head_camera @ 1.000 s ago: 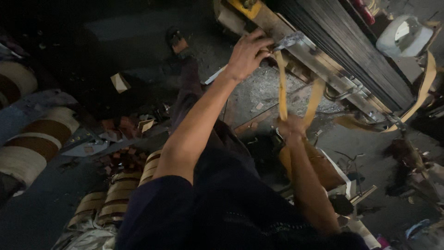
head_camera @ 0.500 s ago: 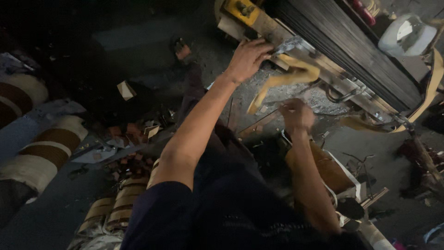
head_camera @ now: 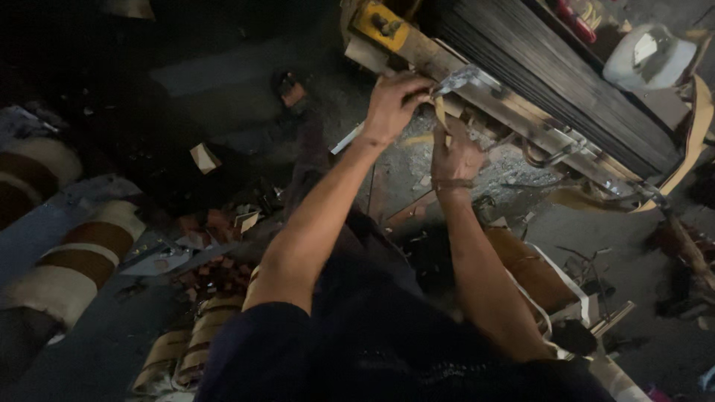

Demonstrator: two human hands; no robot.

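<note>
My left hand [head_camera: 391, 104] is up at top centre of frame, fingers curled shut, pinching the top end of a tan strip [head_camera: 440, 119] right where it meets the metal bracket [head_camera: 465, 77] on the long frame rail [head_camera: 521, 123]. My right hand [head_camera: 456, 156] is just below & a bit right of it, fingers closed round the same strip lower down; strip runs short & near vertical btwn the 2 hands. Both hands nearly touching each other.

Above the rail: a black ribbed stack of plates [head_camera: 551, 67] running diag. to the right edge, w/ a yellow block [head_camera: 380, 26] at its upper-left end. A white cap-like thing [head_camera: 648, 56] sits top right. Another tan band [head_camera: 689, 156] loops down at the right edge.

Left side of frame: 2 big brown-and-cream wound coils [head_camera: 71, 260], more smaller ones bottom centre-left, can't count those exactly, too dark. Floor [head_camera: 223, 82] littered w/ scraps. My forearms block what's under the rail.
</note>
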